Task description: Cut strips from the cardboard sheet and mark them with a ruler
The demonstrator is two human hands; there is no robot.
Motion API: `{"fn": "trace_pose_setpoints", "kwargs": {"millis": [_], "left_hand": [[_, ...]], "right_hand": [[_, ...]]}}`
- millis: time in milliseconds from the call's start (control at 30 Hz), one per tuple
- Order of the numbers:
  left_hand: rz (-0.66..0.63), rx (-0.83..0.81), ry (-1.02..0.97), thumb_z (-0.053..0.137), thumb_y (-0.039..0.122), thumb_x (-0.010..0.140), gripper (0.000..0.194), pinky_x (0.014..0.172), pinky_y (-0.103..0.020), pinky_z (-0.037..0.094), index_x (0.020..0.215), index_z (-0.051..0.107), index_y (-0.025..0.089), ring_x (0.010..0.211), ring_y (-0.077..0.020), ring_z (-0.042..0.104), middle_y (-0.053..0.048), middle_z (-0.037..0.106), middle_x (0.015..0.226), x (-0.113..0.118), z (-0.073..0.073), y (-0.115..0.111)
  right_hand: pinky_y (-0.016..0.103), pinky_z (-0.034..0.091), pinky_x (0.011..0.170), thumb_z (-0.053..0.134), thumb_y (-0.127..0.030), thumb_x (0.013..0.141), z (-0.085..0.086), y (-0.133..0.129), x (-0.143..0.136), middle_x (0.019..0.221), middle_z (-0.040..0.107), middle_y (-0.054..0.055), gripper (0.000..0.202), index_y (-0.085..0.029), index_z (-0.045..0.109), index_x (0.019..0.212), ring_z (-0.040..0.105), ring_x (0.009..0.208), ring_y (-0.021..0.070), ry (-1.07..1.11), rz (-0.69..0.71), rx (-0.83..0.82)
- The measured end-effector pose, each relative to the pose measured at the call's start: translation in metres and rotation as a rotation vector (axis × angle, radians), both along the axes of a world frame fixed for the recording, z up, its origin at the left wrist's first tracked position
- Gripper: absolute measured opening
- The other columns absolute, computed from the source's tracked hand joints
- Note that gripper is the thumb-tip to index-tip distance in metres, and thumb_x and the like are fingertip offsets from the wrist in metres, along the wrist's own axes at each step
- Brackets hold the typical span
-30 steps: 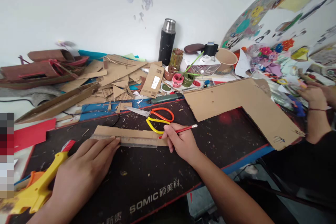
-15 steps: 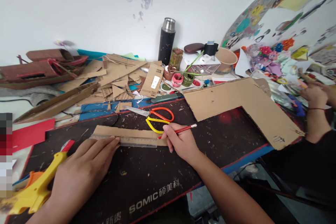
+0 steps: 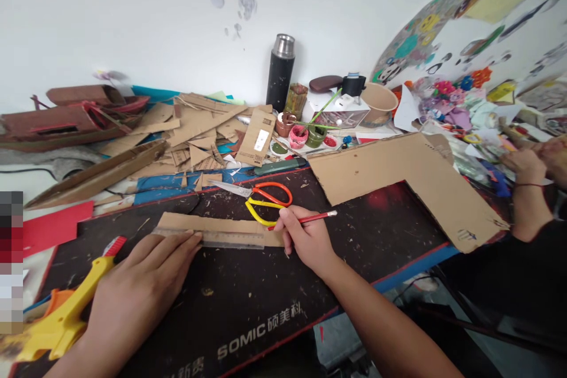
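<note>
A clear ruler [image 3: 234,239] lies along a narrow cardboard strip [image 3: 221,223] on the dark mat. My left hand [image 3: 144,277] lies flat with its fingers stretched out, pressing the ruler and the strip's left part; its fingertips cover the ruler's near end. In my right hand [image 3: 310,245] is a red pencil [image 3: 316,217], pinched between thumb and fingers, its pale end pointing up to the right. The pencil's tip is hard to make out beside the strip's right end. Just behind the strip lie scissors [image 3: 252,192] with one orange and one yellow handle, the blades spread slightly.
An L-shaped cardboard piece [image 3: 376,159] lies at right, beyond it another person's hand [image 3: 525,165]. A yellow glue gun [image 3: 66,307] sits left of my left hand. Cardboard scraps [image 3: 199,121], a green utility knife [image 3: 279,166], paint jars [image 3: 297,137] and a black thermos [image 3: 280,77] stand behind.
My right hand has shifted very slightly right with the pencil, which tilts a little differently. My left hand and the ruler stay in place. The view has moved slightly.
</note>
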State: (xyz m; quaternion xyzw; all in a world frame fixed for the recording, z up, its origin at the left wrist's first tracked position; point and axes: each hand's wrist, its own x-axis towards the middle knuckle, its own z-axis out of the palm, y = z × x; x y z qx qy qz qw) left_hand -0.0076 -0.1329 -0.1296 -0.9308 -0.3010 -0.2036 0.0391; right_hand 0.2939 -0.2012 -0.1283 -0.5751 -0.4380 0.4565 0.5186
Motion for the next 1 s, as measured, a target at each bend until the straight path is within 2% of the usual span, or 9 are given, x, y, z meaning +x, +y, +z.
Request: {"fn": "trace_pose_setpoints", "kwargs": {"millis": [167, 367, 567, 667, 767, 900, 1000], "left_hand": [[0.003, 0.000, 0.003, 0.041, 0.030, 0.112, 0.039, 0.086, -0.045, 0.055, 0.127, 0.076, 0.019, 0.099, -0.0323, 0.072, -0.013, 0.082, 0.111, -0.001, -0.006, 0.001], [0.002, 0.051, 0.035, 0.045, 0.027, 0.111, 0.033, 0.086, -0.043, 0.056, 0.125, 0.075, 0.018, 0.100, -0.0315, 0.072, -0.012, 0.081, 0.111, -0.001, -0.004, 0.000], [-0.034, 0.070, 0.086, 0.039, 0.027, 0.111, 0.039, 0.084, -0.044, 0.059, 0.130, 0.072, 0.018, 0.104, -0.0330, 0.072, -0.011, 0.081, 0.114, -0.004, 0.002, 0.004], [-0.052, 0.042, 0.054, 0.043, 0.020, 0.106, 0.042, 0.082, -0.043, 0.059, 0.139, 0.069, 0.023, 0.105, -0.0332, 0.073, -0.010, 0.081, 0.115, -0.008, 0.007, 0.007], [-0.074, 0.082, 0.017, 0.047, 0.017, 0.105, 0.049, 0.086, -0.041, 0.059, 0.149, 0.062, 0.027, 0.109, -0.0316, 0.074, -0.008, 0.081, 0.120, -0.009, 0.013, 0.002], [-0.154, 0.132, 0.056, 0.043, 0.007, 0.103, 0.056, 0.100, -0.040, 0.056, 0.155, 0.056, 0.023, 0.122, -0.0284, 0.070, -0.009, 0.080, 0.129, 0.015, 0.019, -0.021], [-0.224, 0.143, 0.091, 0.042, 0.003, 0.099, 0.053, 0.095, -0.038, 0.057, 0.146, 0.063, 0.016, 0.118, -0.0271, 0.069, -0.012, 0.079, 0.127, 0.048, 0.024, -0.038]], "right_hand": [[0.023, 0.044, 0.047, 0.059, -0.065, 0.104, 0.009, 0.004, 0.005, 0.050, 0.056, -0.005, 0.051, -0.021, 0.068, 0.080, 0.052, 0.042, 0.0108, -0.053, -0.004, 0.062], [0.021, 0.041, 0.043, 0.067, -0.063, 0.098, 0.005, 0.021, 0.007, 0.055, 0.059, -0.005, 0.045, -0.021, 0.067, 0.083, 0.053, 0.042, 0.0103, 0.026, 0.157, -0.030], [0.019, 0.033, 0.037, 0.065, -0.071, 0.094, 0.003, 0.050, 0.021, 0.049, 0.058, -0.006, 0.051, -0.021, 0.065, 0.081, 0.051, 0.036, 0.0090, 0.088, 0.090, -0.007], [0.019, 0.031, 0.035, 0.066, -0.072, 0.093, 0.004, 0.059, 0.025, 0.049, 0.057, -0.007, 0.053, -0.020, 0.066, 0.082, 0.051, 0.035, 0.0093, 0.106, 0.091, 0.008], [0.018, 0.031, 0.034, 0.067, -0.071, 0.093, 0.003, 0.062, 0.026, 0.049, 0.058, -0.007, 0.052, -0.020, 0.066, 0.082, 0.051, 0.035, 0.0090, 0.116, 0.098, 0.007], [0.018, 0.031, 0.034, 0.068, -0.071, 0.093, 0.001, 0.063, 0.027, 0.050, 0.058, -0.007, 0.052, -0.020, 0.067, 0.082, 0.051, 0.035, 0.0085, 0.149, 0.102, -0.006], [0.018, 0.031, 0.034, 0.069, -0.072, 0.091, -0.001, 0.064, 0.030, 0.049, 0.058, -0.007, 0.053, -0.020, 0.066, 0.083, 0.050, 0.034, 0.0086, 0.192, 0.099, -0.021]]}}
